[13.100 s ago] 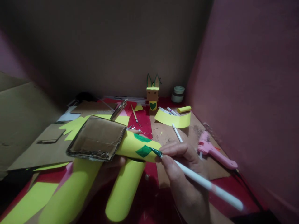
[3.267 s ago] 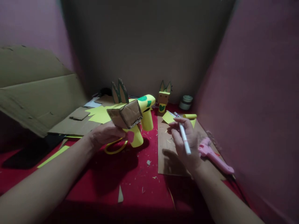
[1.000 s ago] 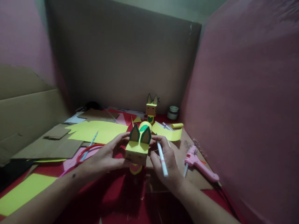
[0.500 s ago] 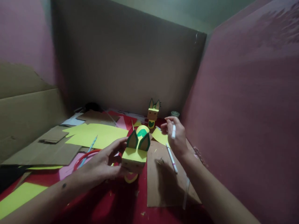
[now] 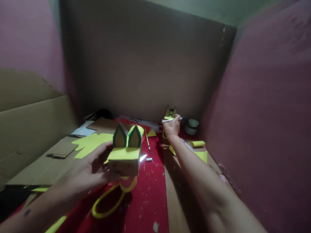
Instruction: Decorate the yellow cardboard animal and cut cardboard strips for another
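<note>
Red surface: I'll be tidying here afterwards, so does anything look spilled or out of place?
Yes: pale scraps lie strewn across the red surface, looking like litter. A small white piece, perhaps a cap, lies stray among them, while the pen in the right hand shows a green tip. I see no wet spill.
</note>
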A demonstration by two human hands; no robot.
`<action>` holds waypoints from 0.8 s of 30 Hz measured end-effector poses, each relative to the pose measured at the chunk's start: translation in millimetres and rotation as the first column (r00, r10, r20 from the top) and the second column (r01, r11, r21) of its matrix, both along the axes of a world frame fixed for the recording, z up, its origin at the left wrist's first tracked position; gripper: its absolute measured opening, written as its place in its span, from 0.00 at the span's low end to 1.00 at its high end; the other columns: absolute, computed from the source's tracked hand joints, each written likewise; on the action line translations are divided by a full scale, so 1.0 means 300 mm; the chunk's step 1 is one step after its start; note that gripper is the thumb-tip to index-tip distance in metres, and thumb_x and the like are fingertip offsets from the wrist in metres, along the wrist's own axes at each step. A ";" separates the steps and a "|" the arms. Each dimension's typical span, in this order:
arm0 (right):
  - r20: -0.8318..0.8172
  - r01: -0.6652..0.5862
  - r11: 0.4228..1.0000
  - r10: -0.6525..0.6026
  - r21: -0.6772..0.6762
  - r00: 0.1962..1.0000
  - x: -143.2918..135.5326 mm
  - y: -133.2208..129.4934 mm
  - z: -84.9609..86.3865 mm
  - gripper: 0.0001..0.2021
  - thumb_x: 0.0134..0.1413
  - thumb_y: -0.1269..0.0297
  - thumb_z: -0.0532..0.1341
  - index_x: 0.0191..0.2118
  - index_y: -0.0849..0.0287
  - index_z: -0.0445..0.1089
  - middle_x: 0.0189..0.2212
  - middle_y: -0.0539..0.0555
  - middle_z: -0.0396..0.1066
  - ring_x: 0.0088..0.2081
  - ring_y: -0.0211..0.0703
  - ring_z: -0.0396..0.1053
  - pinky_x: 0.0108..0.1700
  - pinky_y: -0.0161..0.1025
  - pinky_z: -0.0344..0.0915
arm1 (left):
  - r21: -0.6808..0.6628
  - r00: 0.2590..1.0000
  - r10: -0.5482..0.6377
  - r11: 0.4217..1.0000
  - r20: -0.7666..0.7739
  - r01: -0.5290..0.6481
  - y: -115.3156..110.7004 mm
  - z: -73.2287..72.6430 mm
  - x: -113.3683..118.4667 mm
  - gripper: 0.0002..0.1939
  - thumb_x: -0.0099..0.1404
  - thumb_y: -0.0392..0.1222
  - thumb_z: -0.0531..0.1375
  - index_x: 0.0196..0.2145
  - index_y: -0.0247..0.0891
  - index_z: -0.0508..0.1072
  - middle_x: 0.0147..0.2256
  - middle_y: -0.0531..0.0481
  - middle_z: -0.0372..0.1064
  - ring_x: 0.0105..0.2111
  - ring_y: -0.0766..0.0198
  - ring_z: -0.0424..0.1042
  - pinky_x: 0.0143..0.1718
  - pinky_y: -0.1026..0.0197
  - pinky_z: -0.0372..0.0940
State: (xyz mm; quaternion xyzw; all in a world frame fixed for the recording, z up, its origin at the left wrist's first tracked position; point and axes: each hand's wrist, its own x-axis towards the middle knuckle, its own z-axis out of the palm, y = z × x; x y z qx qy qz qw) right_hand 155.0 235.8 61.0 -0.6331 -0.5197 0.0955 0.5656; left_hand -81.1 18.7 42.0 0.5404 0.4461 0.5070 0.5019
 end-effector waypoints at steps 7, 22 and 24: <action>0.005 -0.012 1.000 0.012 0.027 1.000 0.118 0.030 0.043 0.26 0.42 0.62 0.66 0.48 0.56 0.57 0.37 0.56 0.72 0.38 0.53 0.73 0.43 0.47 0.67 | -0.011 0.974 0.172 0.985 0.151 -0.172 0.140 0.093 0.036 0.43 0.37 0.40 0.78 0.53 0.44 0.72 0.52 0.48 0.72 0.54 0.46 0.70 0.37 0.65 0.72; 0.124 -0.112 0.991 0.103 0.071 0.987 0.415 0.013 0.033 0.28 0.34 0.54 0.70 0.42 0.51 0.58 0.27 0.45 0.65 0.32 0.48 0.69 0.40 0.46 0.66 | 0.133 0.957 -0.022 0.991 0.289 -0.018 0.493 0.201 0.263 0.31 0.40 0.28 0.74 0.44 0.34 0.74 0.42 0.44 0.75 0.42 0.57 0.75 0.38 0.62 0.72; 0.135 -0.113 0.992 0.104 0.056 0.985 0.417 0.019 0.015 0.28 0.34 0.54 0.70 0.42 0.52 0.58 0.27 0.45 0.65 0.32 0.49 0.69 0.40 0.47 0.66 | 0.138 0.963 -0.026 0.990 0.267 -0.012 0.523 0.202 0.287 0.32 0.39 0.29 0.74 0.44 0.33 0.74 0.42 0.43 0.75 0.41 0.57 0.75 0.34 0.63 0.70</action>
